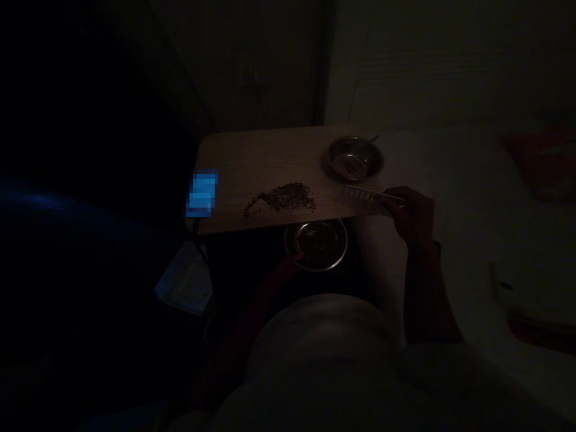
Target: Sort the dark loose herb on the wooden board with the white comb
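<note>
Left, in dim light: a pale, flat, roughly rectangular object [186, 282] lies below a pixelated, glowing blue rectangle [202, 192] at the end of the light wood-grain worktop [252, 156]. Centre: small dark loose grains [288, 196] lie scattered near the front edge, thinning leftward. Below that edge, your left hand [294, 259] is at the rim of a round, shiny metal bowl [345, 246]; whether its grip is closed on the rim, you cannot tell. Steady this bowl level, mouth close to the edge. Right: a second round metal bowl [373, 157] stands on the worktop. In front of it, your right hand [411, 213] has its grip clamped on a pale, flat, slotted implement [360, 193], apart from the grains. A low angle and light, short strokes would best suit such small pieces.
</note>
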A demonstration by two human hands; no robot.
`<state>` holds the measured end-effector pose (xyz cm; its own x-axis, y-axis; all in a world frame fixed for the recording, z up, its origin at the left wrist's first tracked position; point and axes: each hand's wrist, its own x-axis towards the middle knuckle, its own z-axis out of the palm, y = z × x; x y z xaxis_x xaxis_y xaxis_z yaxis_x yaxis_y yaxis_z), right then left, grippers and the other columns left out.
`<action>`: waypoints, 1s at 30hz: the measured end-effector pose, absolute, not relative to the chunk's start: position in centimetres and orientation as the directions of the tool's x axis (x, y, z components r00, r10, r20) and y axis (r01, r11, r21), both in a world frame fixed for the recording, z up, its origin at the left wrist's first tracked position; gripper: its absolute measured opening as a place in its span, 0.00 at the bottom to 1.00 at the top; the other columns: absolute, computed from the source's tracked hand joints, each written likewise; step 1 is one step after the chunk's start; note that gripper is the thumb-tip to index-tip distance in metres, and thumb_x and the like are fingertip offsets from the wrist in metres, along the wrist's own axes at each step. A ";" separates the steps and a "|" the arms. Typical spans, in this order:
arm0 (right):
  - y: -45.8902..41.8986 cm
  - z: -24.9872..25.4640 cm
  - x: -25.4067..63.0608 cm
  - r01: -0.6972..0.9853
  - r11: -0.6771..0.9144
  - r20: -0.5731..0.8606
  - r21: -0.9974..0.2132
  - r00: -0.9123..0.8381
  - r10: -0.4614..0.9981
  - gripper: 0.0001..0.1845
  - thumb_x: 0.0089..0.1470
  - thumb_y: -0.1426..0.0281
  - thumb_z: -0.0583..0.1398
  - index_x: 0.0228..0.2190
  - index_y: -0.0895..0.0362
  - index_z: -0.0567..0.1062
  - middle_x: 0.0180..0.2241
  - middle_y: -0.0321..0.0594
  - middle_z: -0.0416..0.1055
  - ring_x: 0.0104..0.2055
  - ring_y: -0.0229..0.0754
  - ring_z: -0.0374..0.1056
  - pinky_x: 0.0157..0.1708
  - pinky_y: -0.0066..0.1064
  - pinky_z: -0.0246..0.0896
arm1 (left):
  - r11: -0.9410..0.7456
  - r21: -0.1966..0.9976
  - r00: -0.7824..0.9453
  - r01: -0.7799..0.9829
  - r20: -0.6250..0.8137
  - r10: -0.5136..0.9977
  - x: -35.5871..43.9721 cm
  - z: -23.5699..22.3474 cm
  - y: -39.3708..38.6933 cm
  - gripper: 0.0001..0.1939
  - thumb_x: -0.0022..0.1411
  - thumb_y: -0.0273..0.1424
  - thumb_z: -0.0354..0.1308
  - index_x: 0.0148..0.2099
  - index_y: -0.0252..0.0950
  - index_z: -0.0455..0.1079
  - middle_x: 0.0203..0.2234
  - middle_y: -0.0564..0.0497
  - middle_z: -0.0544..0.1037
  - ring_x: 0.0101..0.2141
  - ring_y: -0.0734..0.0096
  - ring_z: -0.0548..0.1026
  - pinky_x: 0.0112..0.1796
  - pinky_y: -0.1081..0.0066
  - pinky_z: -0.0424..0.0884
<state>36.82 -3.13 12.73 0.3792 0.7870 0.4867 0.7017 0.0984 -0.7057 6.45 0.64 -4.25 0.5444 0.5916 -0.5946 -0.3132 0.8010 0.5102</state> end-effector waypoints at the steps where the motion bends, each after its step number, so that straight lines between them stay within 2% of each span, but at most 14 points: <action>1: -3.1 12.7 36.8 0.700 0.097 0.480 -0.708 0.376 0.792 0.08 0.50 0.63 0.66 0.31 0.54 0.79 0.30 0.37 0.78 0.32 0.43 0.73 0.32 0.33 0.68 | 0.799 0.513 0.545 -0.312 -0.592 0.593 6.5 -4.2 0.6 0.24 0.47 0.23 0.67 0.49 0.33 0.74 0.42 0.43 0.82 0.59 0.46 0.67 0.61 0.51 0.58; 10: -3.1 12.9 36.6 0.689 0.118 0.469 -0.715 0.348 0.812 0.08 0.49 0.63 0.66 0.30 0.53 0.79 0.30 0.37 0.78 0.32 0.43 0.73 0.32 0.33 0.67 | 0.780 0.531 0.547 -0.333 -0.565 0.618 6.5 -3.4 0.4 0.27 0.47 0.24 0.67 0.53 0.35 0.72 0.46 0.45 0.81 0.59 0.45 0.67 0.60 0.51 0.60; 16: -3.4 13.2 36.4 0.661 0.126 0.420 -0.740 0.308 0.854 0.08 0.49 0.63 0.66 0.30 0.53 0.80 0.30 0.36 0.78 0.31 0.42 0.73 0.31 0.32 0.66 | 0.801 0.518 0.551 -0.300 -0.592 0.588 6.4 -3.5 0.5 0.25 0.48 0.23 0.66 0.51 0.34 0.73 0.44 0.45 0.81 0.59 0.45 0.67 0.60 0.51 0.61; 21: -3.5 13.3 36.1 0.636 0.119 0.360 -0.763 0.264 0.895 0.11 0.47 0.60 0.67 0.28 0.54 0.79 0.27 0.36 0.77 0.28 0.41 0.71 0.27 0.30 0.64 | 0.786 0.517 0.581 -0.339 -0.542 0.607 6.5 -3.2 0.4 0.27 0.47 0.23 0.66 0.52 0.34 0.72 0.45 0.45 0.81 0.60 0.47 0.66 0.60 0.51 0.59; 27: -2.8 12.4 34.6 0.599 0.113 0.412 -0.793 0.390 0.823 0.08 0.47 0.62 0.67 0.28 0.54 0.78 0.26 0.34 0.75 0.27 0.39 0.69 0.26 0.29 0.64 | 0.798 0.510 0.561 -0.320 -0.577 0.594 6.2 -4.2 0.5 0.25 0.45 0.24 0.68 0.49 0.33 0.74 0.41 0.44 0.82 0.58 0.46 0.68 0.60 0.51 0.60; 30: -2.3 11.8 33.8 0.551 0.113 0.382 -0.827 0.403 0.831 0.08 0.47 0.63 0.66 0.28 0.54 0.77 0.26 0.34 0.75 0.27 0.38 0.69 0.26 0.29 0.64 | 0.791 0.517 0.538 -0.328 -0.586 0.606 6.2 -4.5 0.6 0.24 0.45 0.24 0.69 0.48 0.32 0.74 0.40 0.44 0.82 0.57 0.46 0.69 0.59 0.51 0.61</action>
<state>33.81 -2.33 11.76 0.4033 0.8315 0.3821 0.5507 0.1129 -0.8270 6.23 0.56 -4.53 0.5381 0.6063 -0.5855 -0.3283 0.7906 0.5169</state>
